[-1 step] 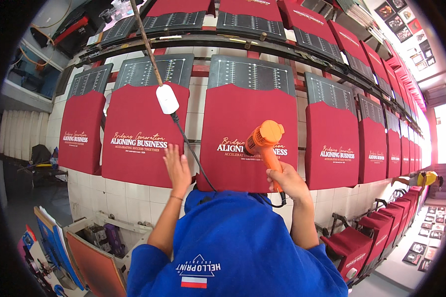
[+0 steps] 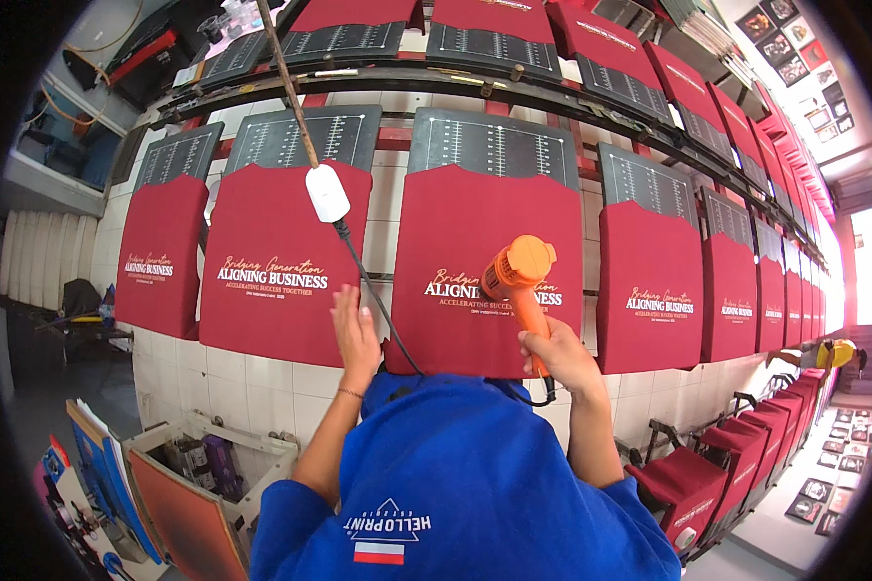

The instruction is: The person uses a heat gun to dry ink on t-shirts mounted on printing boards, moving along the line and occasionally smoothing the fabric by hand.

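My right hand [image 2: 564, 356] is closed round the handle of an orange hair dryer [image 2: 525, 263]. The dryer is over the printed front of a dark red shirt [image 2: 489, 223], hiding part of its white and gold lettering. That shirt is stretched on a black board [image 2: 494, 143] marked with white scales. Stretched out with its palm turned inward, my left hand [image 2: 357, 339] holds nothing. It is by the lower right edge of the neighbouring red shirt [image 2: 271, 218], left of a dark cord [image 2: 370, 281].
A white power socket [image 2: 327, 194] hangs from a thin stick [image 2: 289, 82] between the two shirts. More shirt-covered boards [image 2: 649, 261] run off to the right, beyond a dark rail [image 2: 407, 83], and behind me. An open-topped cart [image 2: 189, 513] stands lower left. A person in yellow [image 2: 836, 352] is far right.
My left hand has shifted slightly right and down, away from the left shirt's print. My right hand and the hair dryer have hardly moved.
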Demonstrator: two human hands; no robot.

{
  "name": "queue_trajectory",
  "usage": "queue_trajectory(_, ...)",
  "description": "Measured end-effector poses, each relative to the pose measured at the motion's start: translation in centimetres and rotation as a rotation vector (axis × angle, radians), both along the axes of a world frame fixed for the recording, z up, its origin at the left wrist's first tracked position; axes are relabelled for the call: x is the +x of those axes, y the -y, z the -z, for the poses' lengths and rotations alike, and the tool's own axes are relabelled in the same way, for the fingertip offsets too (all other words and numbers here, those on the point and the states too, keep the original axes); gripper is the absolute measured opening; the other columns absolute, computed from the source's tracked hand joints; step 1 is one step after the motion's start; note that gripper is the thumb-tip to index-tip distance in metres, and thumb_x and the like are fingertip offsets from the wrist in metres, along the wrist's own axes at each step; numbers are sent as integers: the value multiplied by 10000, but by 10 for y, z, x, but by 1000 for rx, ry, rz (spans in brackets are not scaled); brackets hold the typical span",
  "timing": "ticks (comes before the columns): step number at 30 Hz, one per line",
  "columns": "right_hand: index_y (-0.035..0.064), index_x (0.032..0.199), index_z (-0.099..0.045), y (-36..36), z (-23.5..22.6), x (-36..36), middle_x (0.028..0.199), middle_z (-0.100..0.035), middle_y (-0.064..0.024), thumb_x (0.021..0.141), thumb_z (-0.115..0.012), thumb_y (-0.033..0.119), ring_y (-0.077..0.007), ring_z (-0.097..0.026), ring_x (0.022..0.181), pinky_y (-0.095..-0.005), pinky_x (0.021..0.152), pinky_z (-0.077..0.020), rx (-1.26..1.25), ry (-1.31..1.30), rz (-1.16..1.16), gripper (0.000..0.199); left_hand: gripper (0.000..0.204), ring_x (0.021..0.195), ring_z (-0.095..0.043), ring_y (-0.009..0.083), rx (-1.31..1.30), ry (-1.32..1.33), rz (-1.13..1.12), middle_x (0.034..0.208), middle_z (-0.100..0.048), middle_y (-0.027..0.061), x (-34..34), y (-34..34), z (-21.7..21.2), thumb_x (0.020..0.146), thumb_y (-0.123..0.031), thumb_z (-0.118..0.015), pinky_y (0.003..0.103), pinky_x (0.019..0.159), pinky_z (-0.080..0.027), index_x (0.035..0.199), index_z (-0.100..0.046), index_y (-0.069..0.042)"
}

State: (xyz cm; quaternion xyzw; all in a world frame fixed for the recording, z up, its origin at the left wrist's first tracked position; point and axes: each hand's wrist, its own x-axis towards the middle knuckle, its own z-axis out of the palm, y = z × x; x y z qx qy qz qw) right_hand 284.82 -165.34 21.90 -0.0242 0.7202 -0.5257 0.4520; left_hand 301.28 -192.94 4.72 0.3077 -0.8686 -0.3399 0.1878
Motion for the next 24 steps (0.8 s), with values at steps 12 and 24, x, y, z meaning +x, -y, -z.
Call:
queue_trajectory(12,11,1005,-556,-11,-6,-26,766,-597,-36,947,-609,211,-111,-608,583,-257,529,-489,25,-2,-191,215,469,625,-562,163,686,-133,-279,715,-587,61,40,-15,-20,1064,-384,-400,334,593,-462,993,-637,14)
queue_trajectory(24,2,1020,-552,-4,-12,-45,774,-593,-31,952,-599,215,-120,-610,584,-263,535,-499,36,25,-338,228,324,911,-602,371,-284,277,-608,933,-655,180,27,19,22,988,-252,-468,498,808,-466,926,-645,12)
